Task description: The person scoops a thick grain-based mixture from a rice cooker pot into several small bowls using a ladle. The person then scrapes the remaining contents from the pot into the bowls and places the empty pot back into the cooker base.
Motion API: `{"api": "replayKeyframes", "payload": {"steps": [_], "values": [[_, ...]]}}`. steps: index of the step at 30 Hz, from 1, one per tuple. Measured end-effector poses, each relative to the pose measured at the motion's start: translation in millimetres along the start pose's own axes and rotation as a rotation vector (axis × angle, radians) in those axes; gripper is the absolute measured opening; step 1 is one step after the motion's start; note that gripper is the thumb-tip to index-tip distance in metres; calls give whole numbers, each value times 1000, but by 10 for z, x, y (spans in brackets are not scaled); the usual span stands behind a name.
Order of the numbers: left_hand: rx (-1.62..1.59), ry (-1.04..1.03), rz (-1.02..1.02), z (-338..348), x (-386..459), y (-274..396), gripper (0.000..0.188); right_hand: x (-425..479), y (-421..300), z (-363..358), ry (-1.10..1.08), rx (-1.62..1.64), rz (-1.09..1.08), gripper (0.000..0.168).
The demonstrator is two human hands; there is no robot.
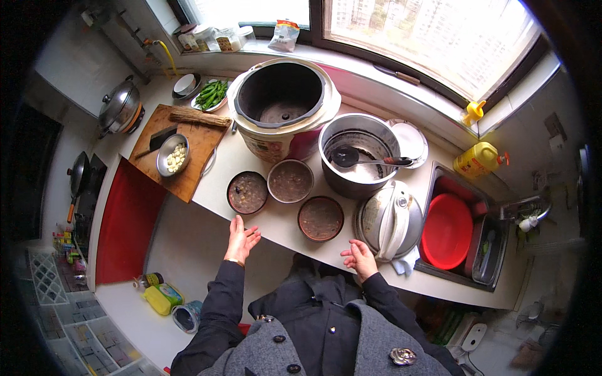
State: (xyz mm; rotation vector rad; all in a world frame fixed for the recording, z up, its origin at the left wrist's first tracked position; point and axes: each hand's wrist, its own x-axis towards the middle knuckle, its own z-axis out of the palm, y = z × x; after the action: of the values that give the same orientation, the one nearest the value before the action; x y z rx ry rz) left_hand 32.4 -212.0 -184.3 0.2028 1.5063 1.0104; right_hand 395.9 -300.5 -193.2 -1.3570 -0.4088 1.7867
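My left hand [243, 240] is open, palm up, just off the counter's front edge, below a dark bowl of porridge [247, 192]. My right hand [360, 257] is at the counter edge beside the pressure cooker lid [391, 221], holding nothing, its fingers apart and slightly curled. A second bowl of porridge [290, 181] and a third bowl [320, 219] stand between the hands and the pots. Behind them is a metal inner pot [360, 145] with a black ladle [345, 156] resting in it. The electric pressure cooker [282, 103] stands uncovered, its dark inside showing.
On the left, a wooden cutting board [188, 183] carries a metal bowl of garlic cloves [173, 155], a cleaver [162, 137] and a rough stick [200, 116]. Green peppers [211, 94] lie on a plate behind. The sink at right holds a red basin [447, 230]. A folded cloth [405, 263] hangs near the lid.
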Motion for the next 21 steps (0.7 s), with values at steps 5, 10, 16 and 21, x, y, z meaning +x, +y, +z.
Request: {"api": "replayKeyframes", "payload": {"steps": [5,10,16,21], "values": [[-228,-329,-23,-325,703,-70,99,186,278,110,-43,92,130,49],[-145,-474,-45,-264,883,131,114,277,333,284,-61,207,76,73],[-200,-522,-52,-253,904,213,103,464,404,360,-76,272,56,74],[-369,-496,-37,-207,972,180,82,621,381,416,-98,272,32,62]]}}
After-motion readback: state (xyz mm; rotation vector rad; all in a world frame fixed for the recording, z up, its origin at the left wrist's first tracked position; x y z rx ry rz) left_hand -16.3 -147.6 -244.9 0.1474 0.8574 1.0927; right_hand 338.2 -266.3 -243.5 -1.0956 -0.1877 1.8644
